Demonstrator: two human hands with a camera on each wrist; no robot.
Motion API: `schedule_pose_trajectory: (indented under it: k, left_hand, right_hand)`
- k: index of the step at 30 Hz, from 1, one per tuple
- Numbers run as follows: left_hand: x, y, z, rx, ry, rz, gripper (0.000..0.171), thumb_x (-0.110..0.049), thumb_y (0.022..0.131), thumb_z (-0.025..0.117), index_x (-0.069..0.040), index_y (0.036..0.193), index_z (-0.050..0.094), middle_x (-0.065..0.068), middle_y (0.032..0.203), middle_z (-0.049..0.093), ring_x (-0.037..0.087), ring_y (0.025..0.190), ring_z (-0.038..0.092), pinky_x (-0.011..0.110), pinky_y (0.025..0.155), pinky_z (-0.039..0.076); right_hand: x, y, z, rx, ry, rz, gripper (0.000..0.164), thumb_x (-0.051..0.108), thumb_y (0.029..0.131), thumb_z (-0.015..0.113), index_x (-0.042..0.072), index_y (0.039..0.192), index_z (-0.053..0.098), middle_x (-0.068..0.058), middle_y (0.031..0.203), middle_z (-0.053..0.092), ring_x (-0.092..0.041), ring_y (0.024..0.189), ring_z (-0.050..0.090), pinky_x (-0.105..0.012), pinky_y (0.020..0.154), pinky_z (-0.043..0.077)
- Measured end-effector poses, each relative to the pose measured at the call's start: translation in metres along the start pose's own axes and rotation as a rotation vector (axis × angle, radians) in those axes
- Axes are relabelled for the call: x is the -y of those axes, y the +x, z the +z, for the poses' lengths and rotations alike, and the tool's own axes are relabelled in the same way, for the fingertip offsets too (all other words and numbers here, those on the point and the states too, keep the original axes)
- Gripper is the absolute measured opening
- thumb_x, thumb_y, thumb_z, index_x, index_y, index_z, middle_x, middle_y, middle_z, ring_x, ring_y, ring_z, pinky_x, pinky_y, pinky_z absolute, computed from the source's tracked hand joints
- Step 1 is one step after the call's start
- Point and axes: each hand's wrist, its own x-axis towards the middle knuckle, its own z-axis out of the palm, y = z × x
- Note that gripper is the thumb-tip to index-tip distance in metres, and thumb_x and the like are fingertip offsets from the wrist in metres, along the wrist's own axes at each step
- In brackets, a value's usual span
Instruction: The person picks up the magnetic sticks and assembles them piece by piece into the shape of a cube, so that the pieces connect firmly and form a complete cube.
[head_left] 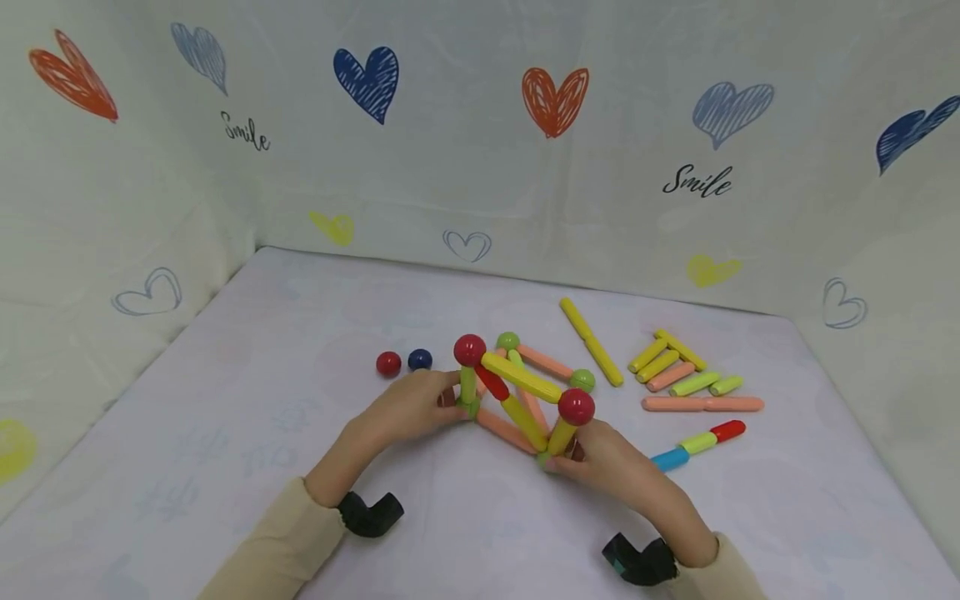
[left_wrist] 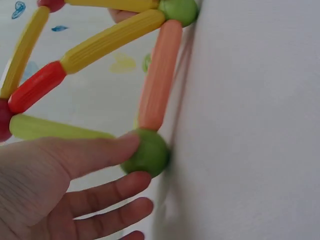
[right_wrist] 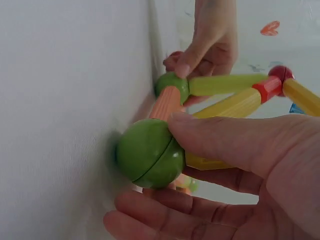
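A frame of coloured sticks and balls stands on the table, with salmon sticks (head_left: 506, 431) and green balls at its base. Two red balls (head_left: 577, 406) top its near side, joined by a yellow stick (head_left: 521, 377); a red-and-yellow diagonal (head_left: 522, 421) runs below. My left hand (head_left: 412, 404) pinches the near left green ball (left_wrist: 152, 157) between thumb and index finger, its other fingers spread. At the near right corner, my right hand (head_left: 611, 462) pinches another green ball (right_wrist: 150, 152), thumb on its side near the yellow upright. Fingers partly hide both lower corners.
A loose red ball (head_left: 388, 364) and a blue ball (head_left: 420, 359) lie beyond my left hand. To the right are a long yellow rod (head_left: 592, 342), several short sticks (head_left: 693, 383), a long salmon rod (head_left: 702, 404) and a blue-green-red rod (head_left: 701, 442), partly behind my right hand.
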Motion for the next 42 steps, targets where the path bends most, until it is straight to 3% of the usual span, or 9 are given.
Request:
schedule_pose_trajectory:
  k: [7, 10, 13, 17, 20, 25, 29, 34, 42]
  left_hand:
    - [-0.001, 0.004, 0.006, -0.136, 0.007, -0.066, 0.035, -0.027, 0.083, 0.070, -0.010, 0.112, 0.059, -0.001, 0.077, 0.063, 0.010, 0.067, 0.055, 0.022, 0.062, 0.049]
    - [-0.005, 0.001, 0.004, -0.132, 0.037, -0.126, 0.031, -0.029, 0.083, 0.069, -0.010, 0.106, 0.062, -0.001, 0.074, 0.061, 0.011, 0.064, 0.053, 0.021, 0.058, 0.047]
    - [-0.015, -0.006, -0.002, -0.073, 0.045, -0.147, 0.025, -0.029, 0.083, 0.069, -0.011, 0.099, 0.066, -0.002, 0.069, 0.058, 0.012, 0.061, 0.051, 0.021, 0.056, 0.044]
    - [-0.026, -0.011, -0.002, 0.053, -0.090, -0.059, 0.027, -0.024, 0.083, 0.069, -0.012, 0.107, 0.065, -0.002, 0.064, 0.054, 0.014, 0.058, 0.050, 0.022, 0.054, 0.041]
    - [-0.027, -0.010, 0.007, 0.136, -0.179, 0.029, 0.033, -0.022, 0.084, 0.068, -0.013, 0.115, 0.061, -0.003, 0.063, 0.053, 0.012, 0.058, 0.049, 0.022, 0.053, 0.040]
    - [-0.027, -0.008, 0.024, 0.226, -0.198, 0.150, 0.027, -0.022, 0.088, 0.062, -0.014, 0.114, 0.061, -0.006, 0.067, 0.051, 0.007, 0.063, 0.047, 0.018, 0.058, 0.040]
    - [-0.027, -0.007, 0.029, 0.246, -0.223, 0.194, 0.021, -0.020, 0.090, 0.061, -0.014, 0.110, 0.061, -0.008, 0.072, 0.054, 0.004, 0.065, 0.048, 0.016, 0.061, 0.042]
    - [-0.027, -0.007, 0.029, 0.229, -0.236, 0.183, 0.019, -0.021, 0.091, 0.058, -0.014, 0.109, 0.062, -0.007, 0.076, 0.057, 0.005, 0.066, 0.050, 0.017, 0.061, 0.043]
    - [-0.018, -0.002, 0.025, 0.175, -0.242, 0.039, 0.010, -0.017, 0.093, 0.054, -0.014, 0.102, 0.058, -0.003, 0.077, 0.056, 0.011, 0.072, 0.053, 0.023, 0.066, 0.045]
  right_hand:
    - [0.012, -0.001, 0.010, 0.008, -0.031, -0.042, 0.024, 0.025, 0.082, 0.071, 0.008, 0.094, 0.059, 0.006, 0.072, 0.055, -0.009, 0.065, 0.049, -0.018, 0.057, 0.044]
    - [0.011, -0.003, 0.005, 0.010, -0.031, -0.042, 0.019, 0.020, 0.082, 0.070, 0.010, 0.093, 0.059, 0.006, 0.073, 0.054, -0.010, 0.067, 0.049, -0.019, 0.057, 0.044]
    - [0.005, -0.005, -0.007, -0.037, -0.069, -0.029, 0.016, 0.016, 0.081, 0.070, 0.012, 0.093, 0.061, 0.004, 0.077, 0.053, -0.013, 0.072, 0.048, -0.021, 0.059, 0.043]
    - [-0.010, -0.006, -0.019, -0.182, -0.140, -0.027, 0.020, 0.011, 0.081, 0.071, 0.012, 0.100, 0.065, -0.002, 0.090, 0.055, -0.019, 0.085, 0.051, -0.028, 0.068, 0.046]
    - [-0.021, -0.004, -0.020, -0.278, -0.173, -0.025, 0.026, 0.006, 0.081, 0.070, 0.010, 0.106, 0.065, -0.010, 0.099, 0.055, -0.026, 0.093, 0.051, -0.036, 0.073, 0.048]
    - [-0.031, 0.003, -0.016, -0.350, -0.233, -0.016, 0.029, 0.003, 0.081, 0.068, 0.009, 0.110, 0.066, -0.017, 0.106, 0.053, -0.034, 0.099, 0.050, -0.048, 0.078, 0.049]
    - [-0.035, 0.005, -0.013, -0.335, -0.251, -0.017, 0.031, 0.003, 0.081, 0.067, 0.008, 0.112, 0.065, -0.018, 0.113, 0.053, -0.036, 0.102, 0.050, -0.051, 0.081, 0.047]
    - [-0.036, 0.005, -0.012, -0.305, -0.235, 0.012, 0.029, 0.005, 0.082, 0.067, 0.009, 0.110, 0.066, -0.014, 0.108, 0.056, -0.030, 0.097, 0.052, -0.047, 0.080, 0.048]
    - [-0.023, 0.002, -0.014, -0.140, -0.172, 0.118, 0.025, 0.015, 0.084, 0.067, 0.012, 0.109, 0.065, -0.006, 0.093, 0.054, -0.017, 0.076, 0.048, -0.029, 0.063, 0.041]
